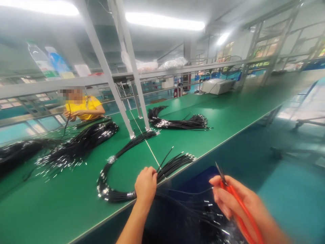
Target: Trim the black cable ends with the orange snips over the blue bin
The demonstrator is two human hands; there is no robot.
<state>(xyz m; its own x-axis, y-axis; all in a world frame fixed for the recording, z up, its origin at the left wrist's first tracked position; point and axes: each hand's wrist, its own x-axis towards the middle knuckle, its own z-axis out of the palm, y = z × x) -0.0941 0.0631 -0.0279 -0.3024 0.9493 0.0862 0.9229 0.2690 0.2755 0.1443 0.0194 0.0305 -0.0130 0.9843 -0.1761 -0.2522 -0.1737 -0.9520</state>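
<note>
A curved bundle of thin black cables [108,195] lies on the green table, its silvery ends pointing toward the right edge. My left hand [146,184] is closed around this bundle near the table edge, and one cable sticks up apart from the others above it. Off the edge, my right hand [236,193] holds red-handled scissors [240,203], blades pointing up and left. A thin cable [188,193] runs from beside my left hand to my right fingertips; whether they pinch it is hard to make out. Below hang more dark cables [200,214], partly blurred.
Another cable bundle [180,123] lies farther back on the table, and big heaps of cables [78,145] at the left. Metal posts [138,78] carry a shelf with bottles [42,61]. A person in yellow [85,106] sits across the table. A white box [218,86] stands behind.
</note>
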